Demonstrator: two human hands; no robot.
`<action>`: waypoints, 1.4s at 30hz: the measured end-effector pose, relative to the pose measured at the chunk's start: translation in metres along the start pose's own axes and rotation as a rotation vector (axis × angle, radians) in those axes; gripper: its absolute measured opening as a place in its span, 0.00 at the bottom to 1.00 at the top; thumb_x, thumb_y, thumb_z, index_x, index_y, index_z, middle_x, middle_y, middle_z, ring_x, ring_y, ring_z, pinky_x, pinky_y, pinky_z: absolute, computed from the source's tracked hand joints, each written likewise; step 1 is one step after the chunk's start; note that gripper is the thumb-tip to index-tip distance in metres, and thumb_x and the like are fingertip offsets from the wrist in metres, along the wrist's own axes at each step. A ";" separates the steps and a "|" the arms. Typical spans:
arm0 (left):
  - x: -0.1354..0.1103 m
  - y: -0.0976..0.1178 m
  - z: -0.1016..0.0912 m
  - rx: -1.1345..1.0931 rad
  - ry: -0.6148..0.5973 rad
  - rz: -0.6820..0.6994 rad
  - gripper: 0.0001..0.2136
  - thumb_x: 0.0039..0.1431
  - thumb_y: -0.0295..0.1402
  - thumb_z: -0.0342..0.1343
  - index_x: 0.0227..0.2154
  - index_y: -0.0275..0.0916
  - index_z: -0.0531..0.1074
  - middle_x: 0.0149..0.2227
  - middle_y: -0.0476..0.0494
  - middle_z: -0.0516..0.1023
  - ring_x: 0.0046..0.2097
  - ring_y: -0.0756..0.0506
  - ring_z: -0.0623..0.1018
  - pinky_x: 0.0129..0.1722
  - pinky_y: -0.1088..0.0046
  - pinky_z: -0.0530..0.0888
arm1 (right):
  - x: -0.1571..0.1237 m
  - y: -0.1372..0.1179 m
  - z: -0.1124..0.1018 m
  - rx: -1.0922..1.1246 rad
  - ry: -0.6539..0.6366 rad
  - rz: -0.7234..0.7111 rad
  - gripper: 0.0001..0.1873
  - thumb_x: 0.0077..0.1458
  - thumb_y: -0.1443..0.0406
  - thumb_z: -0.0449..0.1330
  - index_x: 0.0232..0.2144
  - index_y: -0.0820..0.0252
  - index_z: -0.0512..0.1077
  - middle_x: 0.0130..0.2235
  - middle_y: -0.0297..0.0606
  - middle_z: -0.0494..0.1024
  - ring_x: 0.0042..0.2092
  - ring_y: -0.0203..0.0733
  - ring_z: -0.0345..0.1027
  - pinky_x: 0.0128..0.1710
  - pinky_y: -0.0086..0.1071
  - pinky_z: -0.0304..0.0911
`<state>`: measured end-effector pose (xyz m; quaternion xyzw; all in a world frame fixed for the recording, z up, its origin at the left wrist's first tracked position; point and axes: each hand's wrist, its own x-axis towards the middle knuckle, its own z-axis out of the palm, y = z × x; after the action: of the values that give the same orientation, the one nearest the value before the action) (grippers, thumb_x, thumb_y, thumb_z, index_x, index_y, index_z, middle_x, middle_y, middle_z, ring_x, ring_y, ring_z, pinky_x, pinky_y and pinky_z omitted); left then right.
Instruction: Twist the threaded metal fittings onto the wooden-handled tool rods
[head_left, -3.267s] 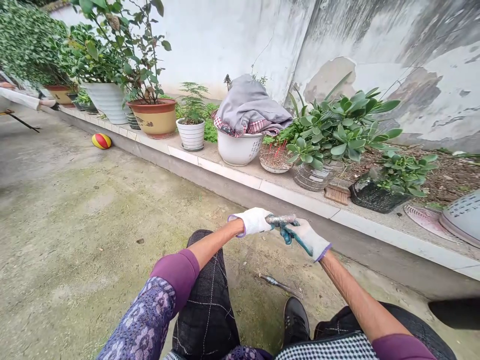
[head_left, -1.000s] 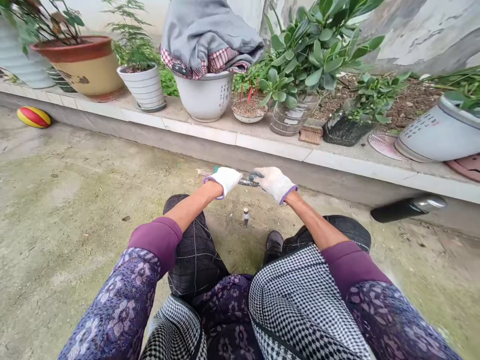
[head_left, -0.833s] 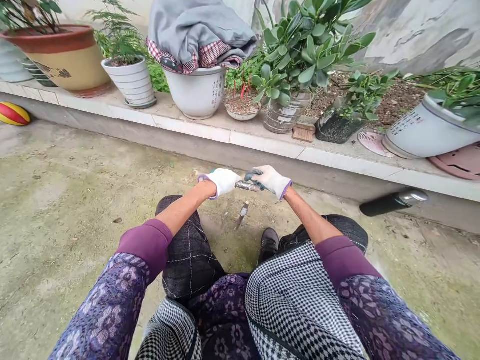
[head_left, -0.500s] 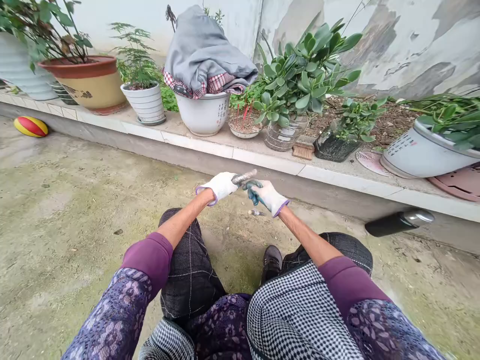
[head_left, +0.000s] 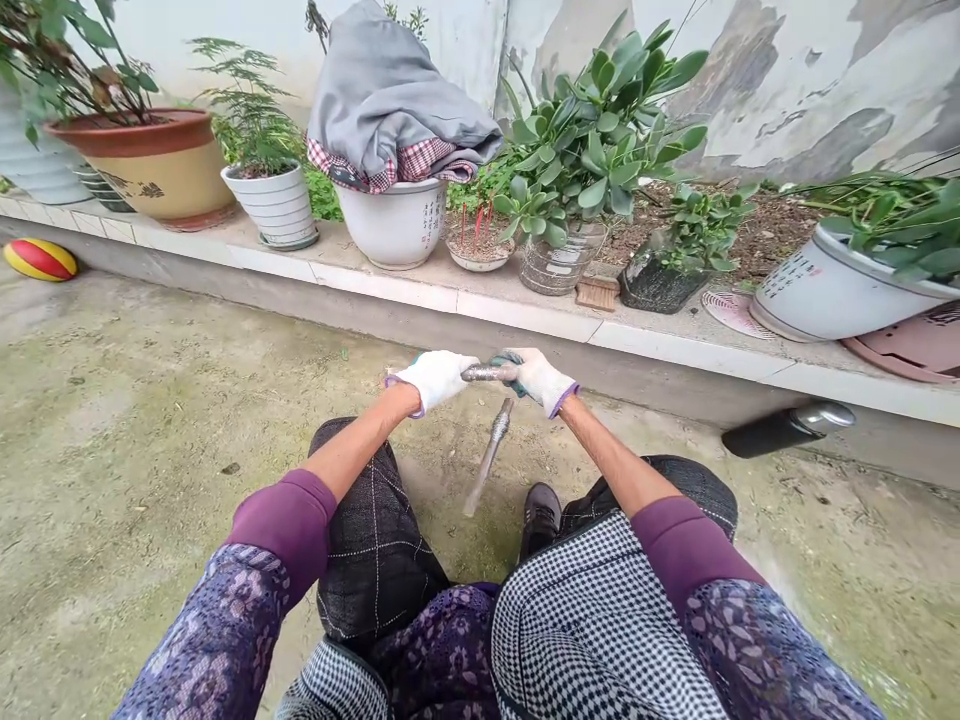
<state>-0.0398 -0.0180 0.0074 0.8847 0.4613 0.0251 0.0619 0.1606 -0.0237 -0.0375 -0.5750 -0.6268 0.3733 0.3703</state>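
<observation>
I sit on a concrete yard floor with both hands in white knit gloves held out over my knees. My left hand (head_left: 431, 378) is closed round one end of a short grey metal rod (head_left: 486, 373) that lies level between the hands. My right hand (head_left: 538, 376), its glove's fingertips green, is closed on the other end. A second, longer metal rod (head_left: 487, 455) hangs below the right hand, slanting down towards my legs. How the two rods join is hidden by the glove.
A tiled ledge (head_left: 525, 325) runs across ahead, carrying several potted plants and a white pot (head_left: 394, 225) draped with grey cloth (head_left: 397, 95). A dark flask (head_left: 784, 430) lies on the ground at right. A red and yellow ball (head_left: 39, 259) sits far left. My black shoe (head_left: 540, 505) is below the hands.
Half a second ago my left hand alone held the short rod, tilted up, and the hands were apart. Now both hands grip it level, and the long rod has swung into view beneath.
</observation>
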 end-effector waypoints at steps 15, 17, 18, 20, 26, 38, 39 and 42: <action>0.014 -0.007 0.020 0.286 -0.084 -0.014 0.16 0.64 0.27 0.46 0.48 0.39 0.77 0.39 0.32 0.81 0.43 0.37 0.81 0.42 0.66 0.72 | -0.037 -0.018 0.008 -0.380 -0.082 -0.123 0.09 0.53 0.63 0.57 0.28 0.60 0.77 0.22 0.32 0.69 0.24 0.33 0.59 0.25 0.27 0.55; 0.014 -0.002 0.023 0.295 -0.123 0.063 0.16 0.63 0.28 0.47 0.48 0.39 0.77 0.37 0.33 0.81 0.42 0.37 0.81 0.42 0.65 0.72 | -0.034 -0.016 -0.004 -0.363 -0.035 -0.125 0.10 0.52 0.64 0.56 0.29 0.60 0.77 0.23 0.32 0.71 0.25 0.33 0.61 0.26 0.27 0.56; 0.013 0.000 0.024 0.289 -0.139 0.093 0.16 0.63 0.28 0.48 0.47 0.40 0.77 0.36 0.33 0.81 0.41 0.37 0.81 0.41 0.65 0.72 | -0.032 -0.015 -0.009 -0.345 -0.022 -0.114 0.10 0.51 0.65 0.56 0.30 0.61 0.78 0.23 0.32 0.71 0.25 0.33 0.61 0.25 0.26 0.56; 0.012 0.004 0.023 0.257 -0.160 0.126 0.15 0.62 0.30 0.48 0.45 0.40 0.78 0.34 0.35 0.80 0.37 0.38 0.81 0.39 0.67 0.71 | -0.028 -0.012 -0.015 -0.297 -0.023 -0.070 0.11 0.50 0.64 0.56 0.31 0.61 0.78 0.22 0.31 0.71 0.23 0.32 0.60 0.23 0.26 0.55; 0.009 0.005 0.018 -0.080 -0.078 0.138 0.11 0.59 0.36 0.51 0.38 0.43 0.79 0.29 0.48 0.78 0.31 0.46 0.75 0.32 0.75 0.67 | -0.022 -0.004 -0.012 0.087 -0.081 0.036 0.05 0.49 0.66 0.58 0.26 0.62 0.73 0.18 0.30 0.68 0.17 0.31 0.57 0.14 0.25 0.52; 0.020 -0.005 0.016 0.005 0.025 -0.048 0.14 0.63 0.36 0.48 0.38 0.39 0.79 0.35 0.40 0.80 0.36 0.44 0.78 0.36 0.74 0.70 | -0.038 -0.023 0.025 0.057 -0.079 0.158 0.07 0.51 0.75 0.57 0.28 0.63 0.73 0.19 0.32 0.72 0.17 0.29 0.60 0.13 0.22 0.54; 0.020 -0.004 0.017 0.024 0.027 -0.068 0.14 0.64 0.36 0.48 0.39 0.39 0.79 0.35 0.39 0.80 0.36 0.44 0.79 0.37 0.73 0.70 | -0.040 -0.023 0.027 0.034 -0.085 0.180 0.06 0.51 0.74 0.57 0.29 0.63 0.73 0.19 0.32 0.72 0.17 0.29 0.59 0.12 0.21 0.53; 0.020 -0.002 0.014 -0.074 0.046 -0.099 0.12 0.62 0.33 0.50 0.38 0.37 0.79 0.32 0.39 0.79 0.34 0.43 0.78 0.35 0.71 0.71 | -0.041 -0.024 0.025 0.077 -0.118 0.238 0.06 0.52 0.72 0.57 0.32 0.61 0.73 0.21 0.32 0.72 0.18 0.30 0.60 0.12 0.22 0.54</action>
<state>-0.0287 -0.0018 -0.0074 0.8571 0.5045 0.0592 0.0851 0.1305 -0.0668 -0.0281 -0.6076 -0.5601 0.4715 0.3080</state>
